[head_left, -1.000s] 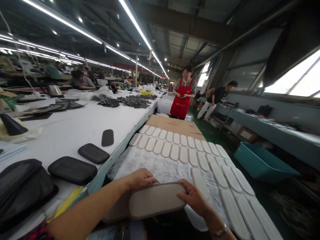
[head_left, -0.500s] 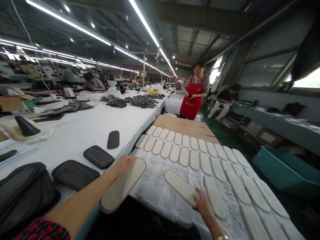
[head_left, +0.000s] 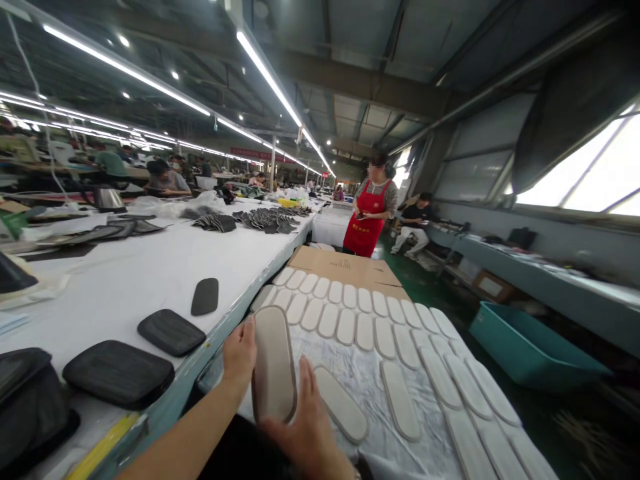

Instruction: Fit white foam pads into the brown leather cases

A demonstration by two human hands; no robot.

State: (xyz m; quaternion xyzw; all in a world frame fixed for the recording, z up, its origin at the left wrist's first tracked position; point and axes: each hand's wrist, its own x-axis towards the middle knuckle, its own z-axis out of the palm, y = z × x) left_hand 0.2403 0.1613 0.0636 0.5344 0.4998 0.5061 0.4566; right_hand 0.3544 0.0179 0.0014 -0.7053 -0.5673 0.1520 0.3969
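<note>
My left hand [head_left: 240, 355] grips the left edge of a long, rounded grey pad [head_left: 275, 363], which is tilted upright in front of me. My right hand [head_left: 311, 421] is at the pad's lower right edge, fingers stretched and thumb apart; whether it touches the edge is hard to tell. Just right of that hand, a similar pale pad [head_left: 343, 405] lies flat on the cloth-covered surface [head_left: 345, 363]. Another pad [head_left: 401, 400] lies farther right. Rows of these pads [head_left: 346, 327] fill the far and right parts of the surface.
To the left, a white table [head_left: 150, 267] bears black rounded pads [head_left: 119, 373] and dark cut pieces [head_left: 265, 219]. Beyond the rows lies a cardboard sheet [head_left: 345, 265]. A person in a red apron [head_left: 367, 217] stands past it. On the floor at right sits a teal bin [head_left: 530, 350].
My left hand has raised the held pad from slanting to more upright. My right hand has left the flat pad and moved left beside the held one. The view has turned somewhat right.
</note>
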